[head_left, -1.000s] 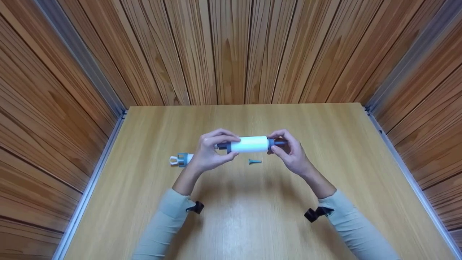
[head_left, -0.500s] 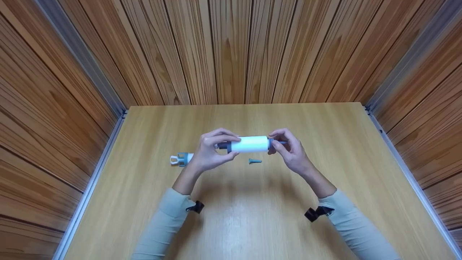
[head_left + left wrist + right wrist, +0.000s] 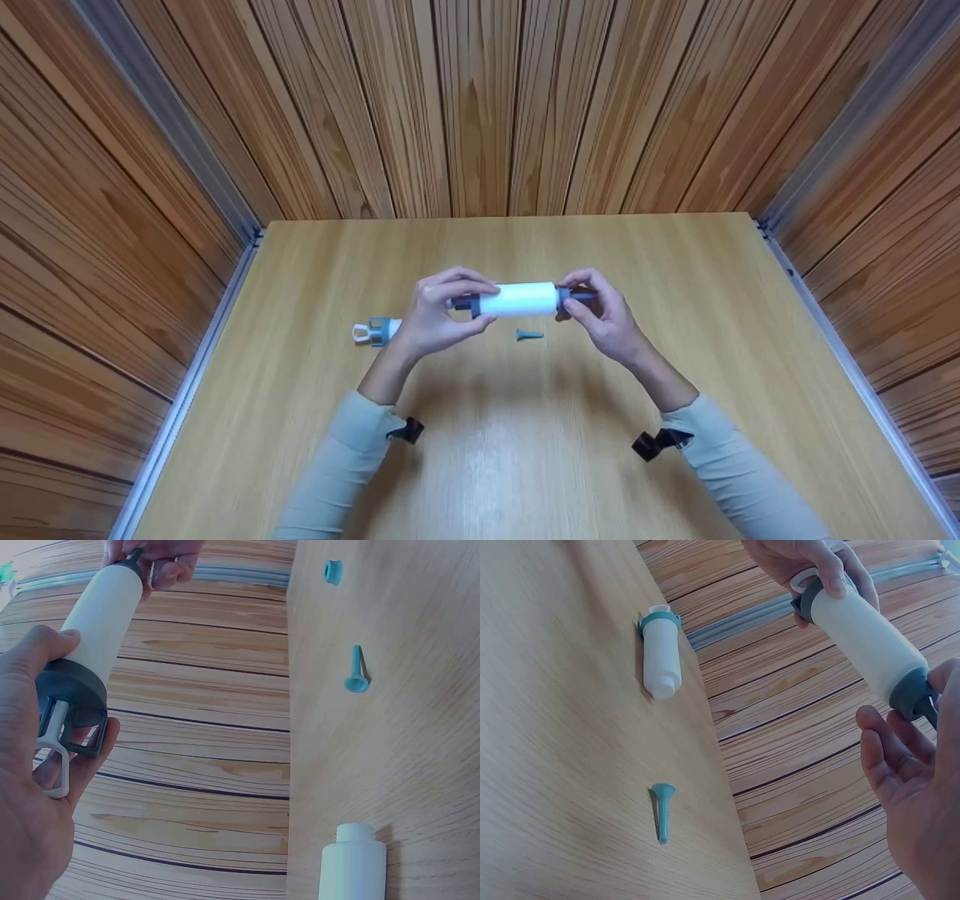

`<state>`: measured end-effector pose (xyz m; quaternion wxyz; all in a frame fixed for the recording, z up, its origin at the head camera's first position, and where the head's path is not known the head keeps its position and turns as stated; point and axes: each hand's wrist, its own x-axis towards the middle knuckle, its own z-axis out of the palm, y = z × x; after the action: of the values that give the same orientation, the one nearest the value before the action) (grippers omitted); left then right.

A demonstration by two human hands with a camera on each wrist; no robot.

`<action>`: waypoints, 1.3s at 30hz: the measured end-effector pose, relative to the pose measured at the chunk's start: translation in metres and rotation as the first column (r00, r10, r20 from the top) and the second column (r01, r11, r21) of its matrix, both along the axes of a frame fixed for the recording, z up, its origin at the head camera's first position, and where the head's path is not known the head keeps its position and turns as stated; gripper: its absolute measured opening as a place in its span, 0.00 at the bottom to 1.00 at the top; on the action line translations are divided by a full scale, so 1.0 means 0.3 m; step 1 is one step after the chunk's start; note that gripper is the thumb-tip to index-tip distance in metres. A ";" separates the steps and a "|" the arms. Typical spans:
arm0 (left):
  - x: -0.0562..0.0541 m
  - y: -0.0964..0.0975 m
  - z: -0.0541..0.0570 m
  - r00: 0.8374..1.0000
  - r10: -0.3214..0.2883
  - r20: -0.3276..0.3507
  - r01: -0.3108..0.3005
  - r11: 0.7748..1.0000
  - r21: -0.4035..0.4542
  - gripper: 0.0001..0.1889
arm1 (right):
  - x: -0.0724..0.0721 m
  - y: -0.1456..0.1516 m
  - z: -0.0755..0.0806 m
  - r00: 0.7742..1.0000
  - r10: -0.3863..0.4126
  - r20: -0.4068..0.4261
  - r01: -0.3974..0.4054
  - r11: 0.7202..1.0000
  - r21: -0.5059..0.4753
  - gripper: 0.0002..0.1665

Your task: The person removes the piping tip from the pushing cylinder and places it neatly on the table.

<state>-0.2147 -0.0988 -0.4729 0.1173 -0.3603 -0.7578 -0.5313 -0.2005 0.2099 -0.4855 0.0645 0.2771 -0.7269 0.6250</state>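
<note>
A white icing syringe with dark teal end caps is held level above the table. My left hand grips its handle end, thumb and fingers around the barrel; in the left wrist view a white pull handle sticks out by the palm. My right hand pinches the teal nozzle cap at the other end, a slim nozzle pointing out between the fingers. Below lies a loose teal nozzle. Partly behind my left wrist is a second white syringe.
A small teal ring lies on the table beyond the loose nozzle in the left wrist view. Wooden plank walls with metal corner rails enclose the table at the back and sides.
My right thumb and fingers shift slightly around the nozzle cap, the thumb moving up and then back down. The left hand and the syringe stay in place.
</note>
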 end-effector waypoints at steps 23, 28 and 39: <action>0.002 0.001 0.000 1.000 -0.002 -0.002 0.002 1.000 -0.009 0.17 | -0.003 -0.002 0.004 0.999 -0.038 -0.003 0.038 0.999 0.030 0.11; 0.000 -0.001 -0.005 1.000 0.000 -0.011 0.000 1.000 -0.010 0.17 | -0.003 -0.004 0.002 0.999 -0.032 0.004 0.032 0.999 0.017 0.12; 0.001 0.005 -0.001 1.000 0.012 -0.015 -0.013 1.000 -0.009 0.16 | 0.003 -0.003 -0.001 1.000 -0.007 0.003 0.007 1.000 -0.018 0.15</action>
<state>-0.2144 -0.0973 -0.4732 0.1247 -0.3601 -0.7615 -0.5244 -0.1997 0.2090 -0.4857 0.0681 0.2731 -0.7222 0.6318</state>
